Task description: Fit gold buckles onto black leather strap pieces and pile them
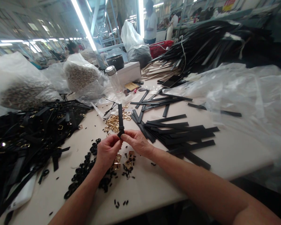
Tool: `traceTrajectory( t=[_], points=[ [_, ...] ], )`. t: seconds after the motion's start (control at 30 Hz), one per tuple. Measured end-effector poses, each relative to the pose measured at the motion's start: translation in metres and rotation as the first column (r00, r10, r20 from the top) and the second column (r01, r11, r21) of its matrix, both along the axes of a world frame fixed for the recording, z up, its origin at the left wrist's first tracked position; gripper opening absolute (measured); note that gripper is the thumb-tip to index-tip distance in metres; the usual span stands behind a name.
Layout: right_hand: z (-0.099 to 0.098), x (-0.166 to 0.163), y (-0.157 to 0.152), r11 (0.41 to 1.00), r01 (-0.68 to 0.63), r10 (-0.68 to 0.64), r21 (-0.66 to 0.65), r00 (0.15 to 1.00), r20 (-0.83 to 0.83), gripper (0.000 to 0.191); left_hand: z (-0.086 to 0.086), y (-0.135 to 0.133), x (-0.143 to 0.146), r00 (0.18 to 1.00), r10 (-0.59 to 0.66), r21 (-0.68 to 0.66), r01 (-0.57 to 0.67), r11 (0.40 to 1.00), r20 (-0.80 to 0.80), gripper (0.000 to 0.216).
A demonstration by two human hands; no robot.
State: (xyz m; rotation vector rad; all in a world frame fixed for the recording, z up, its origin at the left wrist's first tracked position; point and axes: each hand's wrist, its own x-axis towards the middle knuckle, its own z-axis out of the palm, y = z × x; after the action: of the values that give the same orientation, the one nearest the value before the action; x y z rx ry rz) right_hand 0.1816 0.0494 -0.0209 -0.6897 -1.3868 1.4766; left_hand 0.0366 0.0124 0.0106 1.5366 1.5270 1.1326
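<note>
Both hands meet over the middle of the table, pinching the lower end of one black strap. My left hand is closed on it from the left, thumb and fingers together. From the right, my right hand grips the same end. The strap stands upright, with a small black loop around it just above my fingertips. Its lowest end is partly hidden by the fingers. Behind it lies a pile of gold buckles. Black loops are heaped beside my left forearm, and small black pieces lie scattered below.
Loose black straps spread across the right side. A tangled heap of buckled straps covers the left. Behind are a glass bottle, a white box, filled plastic bags and a phone. Plastic sheeting drapes the right.
</note>
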Motion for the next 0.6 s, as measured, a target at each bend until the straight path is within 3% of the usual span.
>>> traceTrajectory(
  t=[0.1, 0.37, 0.43, 0.5, 0.6],
  points=[
    [0.001, 0.001, -0.002, 0.998, 0.008, -0.014, 0.064, 0.996, 0.087, 0.031, 0.000, 0.000, -0.001, 1.000, -0.001, -0.017, 0.002, 1.000, 0.019, 0.011],
    [0.011, 0.007, -0.002, 0.931, 0.171, -0.272, 0.322, 0.914, 0.302, 0.025, -0.003, 0.000, -0.005, 0.998, -0.067, -0.027, 0.067, 0.997, 0.008, 0.017],
    [0.012, 0.008, -0.001, 0.956, 0.129, -0.205, 0.264, 0.937, 0.284, 0.027, 0.000, 0.003, -0.011, 0.998, -0.047, -0.018, 0.048, 0.999, 0.036, 0.017],
    [0.012, 0.008, -0.001, 0.989, 0.018, -0.049, 0.147, 0.976, 0.210, 0.029, 0.001, 0.006, -0.019, 0.987, -0.045, -0.033, 0.050, 0.998, 0.156, 0.019],
    [0.013, 0.008, -0.003, 0.978, -0.209, 0.206, 0.021, 0.974, 0.099, 0.033, 0.001, 0.010, -0.028, 0.941, -0.139, -0.102, 0.178, 0.979, 0.309, 0.037]
  ],
)
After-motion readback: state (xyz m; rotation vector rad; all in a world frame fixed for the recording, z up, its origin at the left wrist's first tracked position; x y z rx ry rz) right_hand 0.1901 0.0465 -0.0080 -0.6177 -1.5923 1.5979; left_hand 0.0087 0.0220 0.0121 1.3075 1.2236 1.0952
